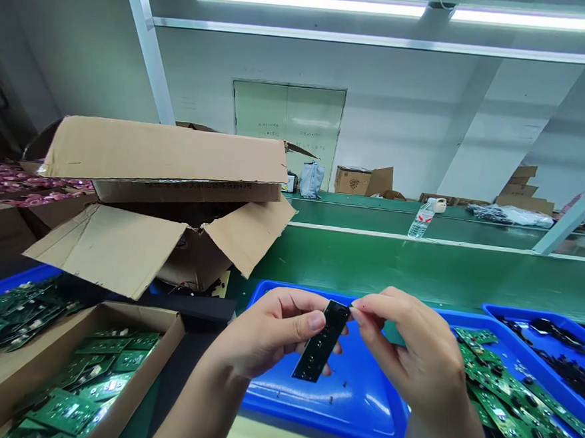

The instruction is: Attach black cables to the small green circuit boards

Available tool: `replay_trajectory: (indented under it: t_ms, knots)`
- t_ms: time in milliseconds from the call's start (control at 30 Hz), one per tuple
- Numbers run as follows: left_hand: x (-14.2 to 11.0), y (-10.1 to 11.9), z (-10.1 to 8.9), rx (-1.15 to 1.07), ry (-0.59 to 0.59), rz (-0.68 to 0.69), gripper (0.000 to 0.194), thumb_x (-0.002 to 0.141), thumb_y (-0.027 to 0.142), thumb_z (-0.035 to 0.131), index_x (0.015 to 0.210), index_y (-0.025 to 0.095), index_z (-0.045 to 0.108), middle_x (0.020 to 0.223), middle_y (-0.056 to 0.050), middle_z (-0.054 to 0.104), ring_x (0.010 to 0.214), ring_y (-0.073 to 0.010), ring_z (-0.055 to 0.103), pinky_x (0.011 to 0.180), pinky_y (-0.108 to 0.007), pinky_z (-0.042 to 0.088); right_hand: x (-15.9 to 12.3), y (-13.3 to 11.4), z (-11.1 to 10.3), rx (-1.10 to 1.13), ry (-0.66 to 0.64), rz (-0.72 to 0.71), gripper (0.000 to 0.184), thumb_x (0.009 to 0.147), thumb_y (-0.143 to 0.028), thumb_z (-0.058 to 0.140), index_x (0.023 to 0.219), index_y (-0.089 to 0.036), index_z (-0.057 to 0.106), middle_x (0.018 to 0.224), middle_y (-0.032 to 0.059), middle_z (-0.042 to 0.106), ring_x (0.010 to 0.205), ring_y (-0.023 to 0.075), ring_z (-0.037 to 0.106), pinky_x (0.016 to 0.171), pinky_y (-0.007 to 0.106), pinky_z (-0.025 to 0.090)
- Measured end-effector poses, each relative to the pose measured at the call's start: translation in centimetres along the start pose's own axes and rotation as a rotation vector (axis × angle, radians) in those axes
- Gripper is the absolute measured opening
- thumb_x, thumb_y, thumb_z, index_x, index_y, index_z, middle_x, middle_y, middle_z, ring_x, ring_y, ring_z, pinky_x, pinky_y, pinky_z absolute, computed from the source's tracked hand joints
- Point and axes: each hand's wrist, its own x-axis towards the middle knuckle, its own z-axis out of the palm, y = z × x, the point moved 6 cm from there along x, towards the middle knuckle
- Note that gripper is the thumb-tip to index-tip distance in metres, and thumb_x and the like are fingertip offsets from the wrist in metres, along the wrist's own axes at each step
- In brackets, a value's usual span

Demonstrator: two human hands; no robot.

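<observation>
My left hand [269, 334] holds a narrow dark green circuit board strip [322, 341] between thumb and fingers, above a blue plastic tray [354, 400]. My right hand [408, 354] pinches the strip's top end with thumb and forefinger. The strip hangs tilted, its upper end to the right. Several small dark bits lie on the tray floor under it.
A pile of green circuit boards [510, 401] fills the tray's right side. A cardboard box of boards [81, 378] sits at lower left, a large open carton [158, 203] behind it. Another blue tray with black parts [559, 344] is at right. A water bottle [421, 221] stands on the green conveyor [394, 266].
</observation>
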Motion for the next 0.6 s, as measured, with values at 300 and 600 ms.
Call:
replay_trajectory:
  t_ms: [300, 600]
  knots:
    - [-0.7, 1.6, 0.3, 0.09, -0.004, 0.192, 0.024, 0.075, 0.034, 0.075, 0.096, 0.021, 0.074, 0.08, -0.005, 0.065, 0.072, -0.011, 0.061, 0.066, -0.019, 0.052, -0.7, 1.5, -0.7, 0.157, 0.233, 0.263, 0.04, 0.086, -0.008, 0.057, 0.122, -0.024, 0.051, 0.08, -0.001, 0.061, 0.07, 0.0101, 0.06, 0.068, 0.023, 0.05]
    - [-0.8, 2.0, 0.3, 0.356, 0.081, 0.25, 0.021, 0.072, 0.023, 0.076, 0.093, 0.023, 0.074, 0.093, -0.003, 0.062, 0.085, -0.0134, 0.058, 0.076, -0.023, 0.048, -0.5, 0.9, -0.3, 0.272, 0.091, 0.329, 0.006, 0.085, -0.016, 0.06, 0.08, -0.019, 0.058, 0.072, -0.0009, 0.06, 0.066, 0.0084, 0.058, 0.06, 0.016, 0.048]
